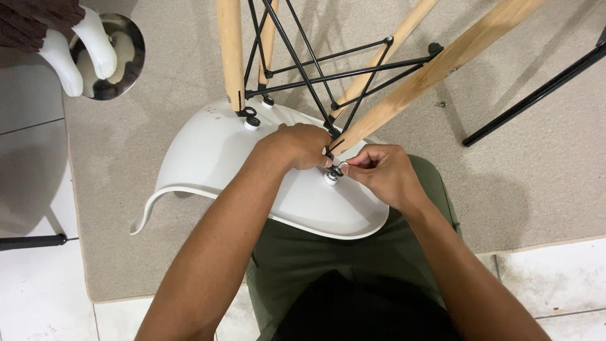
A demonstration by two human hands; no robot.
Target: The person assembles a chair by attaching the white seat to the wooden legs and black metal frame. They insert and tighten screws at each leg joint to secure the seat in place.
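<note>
A white chair seat (214,151) lies upside down on the grey rug (158,252), its near edge resting against the person's lap. Wooden legs (404,95) braced by black wire struts (341,72) rise from it toward the far side. Both hands meet at the near-right leg mount. The left hand (297,146) is closed around the foot of that leg, steadying it. The right hand (382,172) pinches a small fastener (334,170) at the white boss, fingers curled tight.

Judging from the grip, the fastener could slip from the fingertips and roll off the curved seat onto the rug. It could also go in crooked if the leg leans while being held. A small dark piece (442,104) already lies loose on the rug at the far right.

The fingers hide the fastener's exact kind and how deep it sits. The leg tops are cut off by the frame. At the far left a white form on a shiny round base (120,57) is only partly seen.
</note>
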